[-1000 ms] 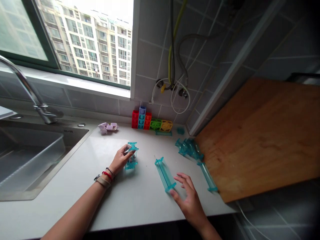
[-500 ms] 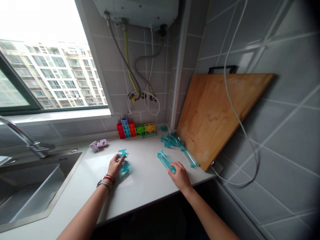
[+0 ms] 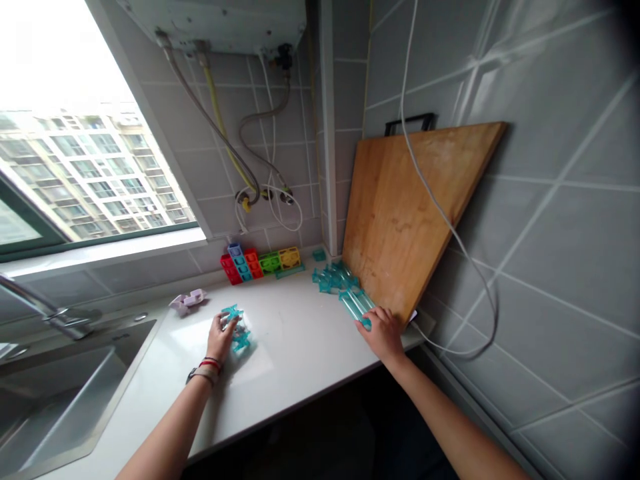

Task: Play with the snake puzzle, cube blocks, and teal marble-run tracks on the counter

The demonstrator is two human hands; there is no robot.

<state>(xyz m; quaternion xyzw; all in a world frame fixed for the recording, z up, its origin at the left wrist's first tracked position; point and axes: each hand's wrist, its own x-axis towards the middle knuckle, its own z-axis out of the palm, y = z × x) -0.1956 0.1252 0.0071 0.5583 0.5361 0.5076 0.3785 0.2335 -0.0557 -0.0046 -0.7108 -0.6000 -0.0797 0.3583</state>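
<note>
My left hand [image 3: 221, 333] is closed around a clear teal plastic piece [image 3: 241, 339] with flared ends, above the white counter. Over on the right, my right hand [image 3: 383, 332] grips the near end of a long teal plastic piece [image 3: 354, 307]. That piece lies beside another long teal one at the foot of the wooden board. Just behind it is a pile of similar teal pieces [image 3: 334, 276]. Fingers partly cover both held pieces.
A row of coloured plastic blocks [image 3: 260, 262] stands against the back wall. Pale purple pieces [image 3: 188, 301] lie near the sink [image 3: 75, 393]. A large wooden board [image 3: 400, 220] leans on the right wall, with a white cable [image 3: 440, 207] hanging across it.
My right hand has carried the long teal piece rightward, next to the other one by the board. My left hand keeps its hold. The camera view has turned to the right.
</note>
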